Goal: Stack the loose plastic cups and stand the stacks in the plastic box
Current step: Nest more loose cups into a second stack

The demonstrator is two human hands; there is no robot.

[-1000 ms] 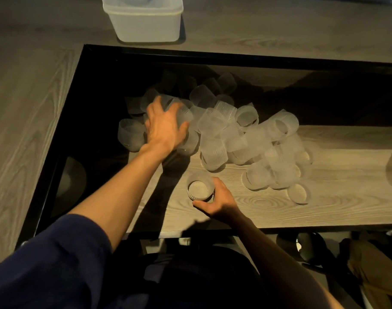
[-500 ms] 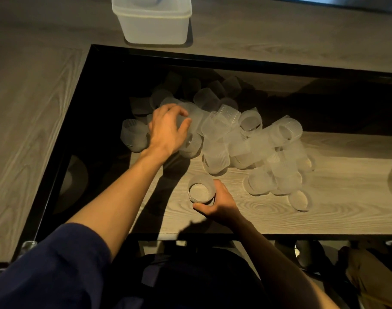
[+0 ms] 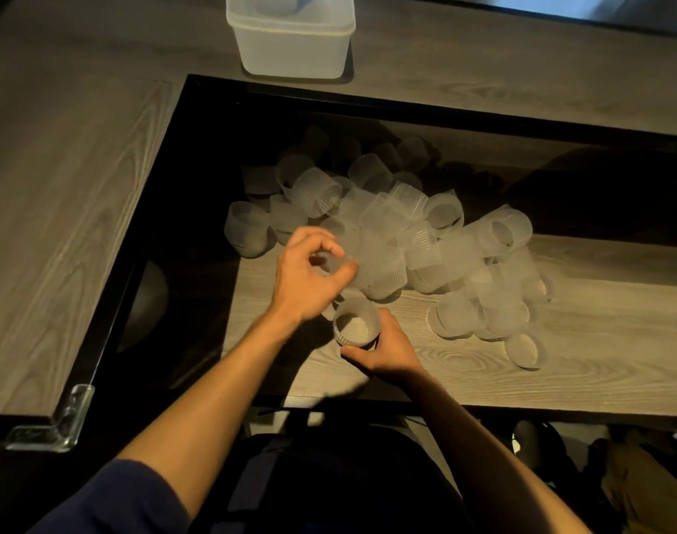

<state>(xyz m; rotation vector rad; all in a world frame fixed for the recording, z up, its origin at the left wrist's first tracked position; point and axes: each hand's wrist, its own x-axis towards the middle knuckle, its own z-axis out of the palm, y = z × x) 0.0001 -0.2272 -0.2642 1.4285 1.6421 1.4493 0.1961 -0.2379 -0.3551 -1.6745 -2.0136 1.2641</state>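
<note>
A heap of several frosted ribbed plastic cups lies on the sunken wooden surface. My right hand grips an upright cup that stands on the wood near the front edge. My left hand is just above and left of it, fingers curled round another cup held in the air. The white plastic box stands on the table top at the far edge, beyond the heap; a pale shape shows inside it.
A black frame borders the sunken surface, with the raised wooden table top to the left and behind. A clear corner guard sits on the table's near left corner. Single cups lie at the heap's right.
My left hand has pulled back from the heap toward me, bringing a cup with it to just above the upright cup. My right hand has kept its hold.
</note>
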